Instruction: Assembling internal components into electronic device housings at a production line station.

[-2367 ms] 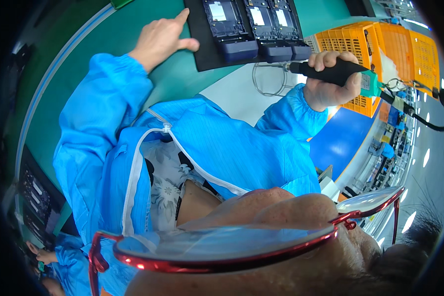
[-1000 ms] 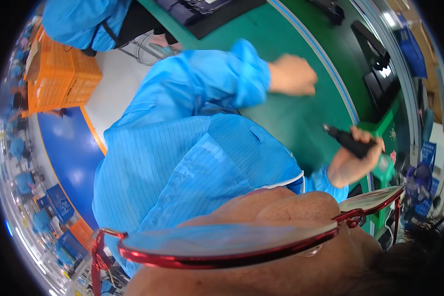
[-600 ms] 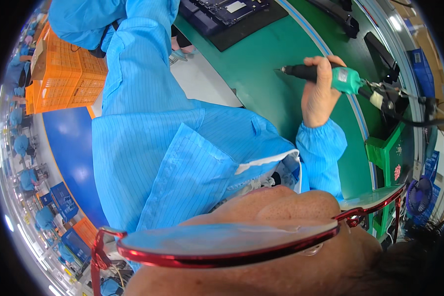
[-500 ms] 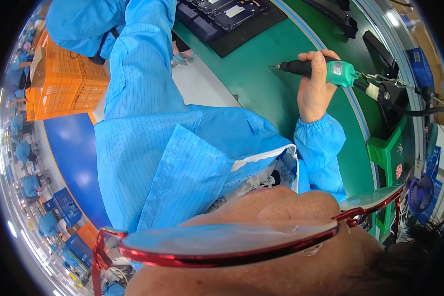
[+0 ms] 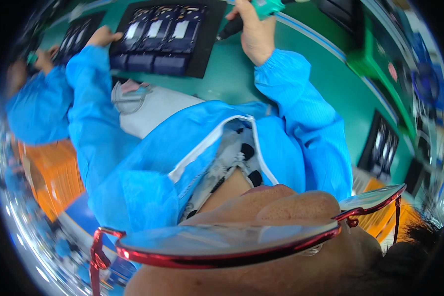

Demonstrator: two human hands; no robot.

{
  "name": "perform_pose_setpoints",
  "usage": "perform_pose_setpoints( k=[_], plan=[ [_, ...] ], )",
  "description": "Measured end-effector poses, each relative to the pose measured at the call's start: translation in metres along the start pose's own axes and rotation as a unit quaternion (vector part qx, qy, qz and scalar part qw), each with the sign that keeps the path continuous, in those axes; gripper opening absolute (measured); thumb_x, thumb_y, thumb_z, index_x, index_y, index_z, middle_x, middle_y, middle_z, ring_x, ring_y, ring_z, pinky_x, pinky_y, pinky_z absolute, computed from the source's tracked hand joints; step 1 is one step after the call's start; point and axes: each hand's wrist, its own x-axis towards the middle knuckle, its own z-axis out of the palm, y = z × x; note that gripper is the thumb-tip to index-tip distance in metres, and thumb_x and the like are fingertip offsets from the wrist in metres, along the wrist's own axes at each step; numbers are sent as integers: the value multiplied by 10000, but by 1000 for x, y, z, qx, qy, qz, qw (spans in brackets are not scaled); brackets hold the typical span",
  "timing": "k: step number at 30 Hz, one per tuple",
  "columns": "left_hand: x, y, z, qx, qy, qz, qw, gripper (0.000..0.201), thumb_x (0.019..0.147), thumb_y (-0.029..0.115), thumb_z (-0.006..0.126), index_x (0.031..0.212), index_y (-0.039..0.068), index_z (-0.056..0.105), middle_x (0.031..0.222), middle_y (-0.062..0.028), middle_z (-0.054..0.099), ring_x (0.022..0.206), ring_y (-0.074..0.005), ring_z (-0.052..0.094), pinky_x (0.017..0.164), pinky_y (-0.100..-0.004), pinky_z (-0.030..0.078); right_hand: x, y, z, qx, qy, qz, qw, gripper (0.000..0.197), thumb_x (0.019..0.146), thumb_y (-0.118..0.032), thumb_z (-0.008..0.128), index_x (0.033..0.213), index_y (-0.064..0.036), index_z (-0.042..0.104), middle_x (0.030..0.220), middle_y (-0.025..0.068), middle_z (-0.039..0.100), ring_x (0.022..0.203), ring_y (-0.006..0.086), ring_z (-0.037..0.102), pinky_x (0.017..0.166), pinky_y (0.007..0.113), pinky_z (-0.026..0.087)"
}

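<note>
Green-and-black screwdriver [image 5: 251,12] sits gripped in the right hand [image 5: 254,37]; left hand [image 5: 102,37] rests half-curled on the black tray [image 5: 202,54].

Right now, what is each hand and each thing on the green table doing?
Right hand: closed around the electric screwdriver, fingers wrapped on its grip.
Electric screwdriver: held tilted, dark tip pointing down toward the black tray.
Left hand: resting on the tray's left edge, holding nothing.
Black tray: lying flat on the green table, its slots filled with dark flat devices.
</note>
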Motion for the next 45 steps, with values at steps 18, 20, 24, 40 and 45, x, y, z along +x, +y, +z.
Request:
perform_pose_setpoints(
  k=[18, 20, 24, 40, 45],
  plan=[
    [-75, 452, 24, -156, -8, 363, 919, 632, 823, 627, 764, 677, 26, 633, 642, -150, 621, 602, -288, 611, 594, -437, 477, -119, -207, -276, -330, 241, -162, 898, 184, 935, -138, 754, 988, -6, 639, 734, 62, 641, 607, 161, 618, 594, 312, 521],
    [-89, 480, 26, -183, -26, 369, 911, 625, 825, 621, 765, 677, 28, 635, 645, -155, 623, 600, -290, 612, 588, -435, 479, -125, -219, -297, -337, 269, -182, 884, 182, 933, -137, 758, 972, 0, 645, 743, 69, 649, 603, 159, 619, 594, 305, 520],
    [-99, 511, 23, -167, -62, 392, 903, 585, 836, 586, 767, 685, 33, 652, 649, -153, 631, 597, -280, 616, 575, -418, 484, -138, -238, -331, -304, 303, -202, 880, 199, 929, -113, 755, 1003, 14, 621, 750, 79, 632, 599, 177, 607, 596, 321, 530],
    [-131, 662, 17, -688, -618, 188, 331, 1058, 996, 779, 273, 1438, -173, 405, 1383, -339, 548, 1305, -415, 564, 1118, -478, 464, -89, -228, -307, 36, 160, -222, 961, 401, 862, -536, 653, 997, -161, 702, 775, 71, 648, 653, 223, 588, 656, 453, 501],
    [-139, 666, 18, -679, -633, 180, 325, 1069, 989, 795, 240, 1434, -157, 434, 1360, -312, 581, 1288, -390, 584, 1100, -457, 478, -84, -225, -278, -55, 171, -248, 952, 316, 1006, -382, 610, 1088, -77, 616, 792, 77, 593, 650, 197, 551, 630, 363, 507]
  ],
)
